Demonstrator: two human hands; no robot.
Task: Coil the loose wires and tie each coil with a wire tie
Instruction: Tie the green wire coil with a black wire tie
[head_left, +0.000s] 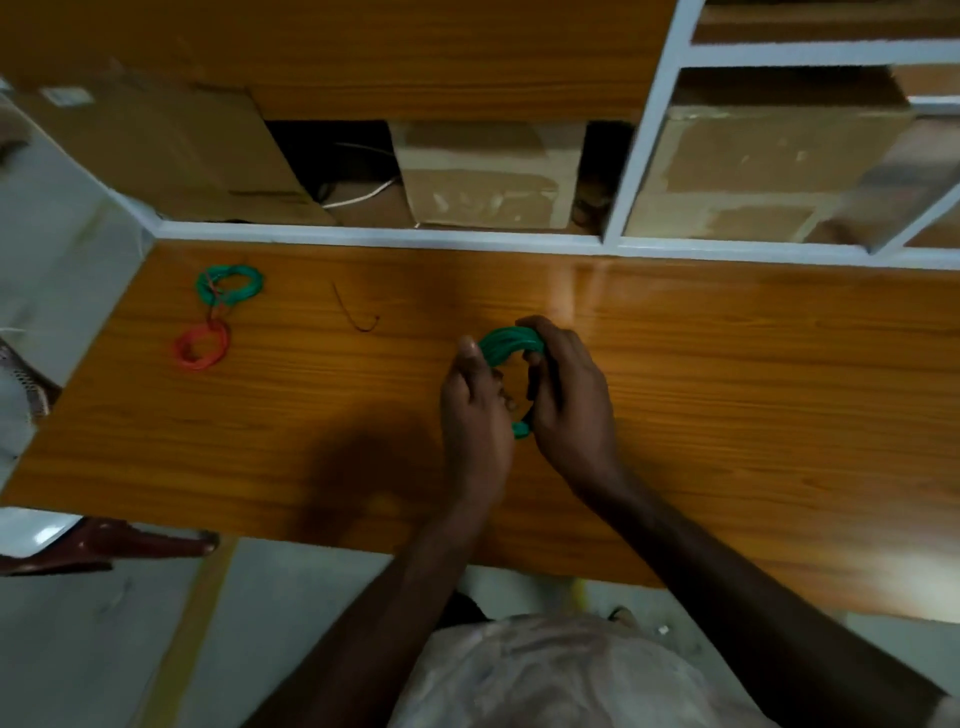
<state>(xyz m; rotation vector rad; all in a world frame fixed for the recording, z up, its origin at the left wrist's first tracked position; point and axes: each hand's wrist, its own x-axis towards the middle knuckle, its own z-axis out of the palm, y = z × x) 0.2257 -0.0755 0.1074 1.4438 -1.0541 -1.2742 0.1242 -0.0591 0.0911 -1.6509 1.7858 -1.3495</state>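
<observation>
A green wire coil is held above the middle of the wooden table by both hands. The left hand is closed on the coil's left side, with the thumb laid on the wire. The right hand is curled around the right side, and a small part of the wire is seen below its fingers. Near the far left corner of the table a second green coil is lying, and a red coil is placed just beside it, toward the near edge. A thin dark wire tie is lying alone between these coils and the hands. Cardboard boxes are kept in the shelf behind the far edge.
</observation>
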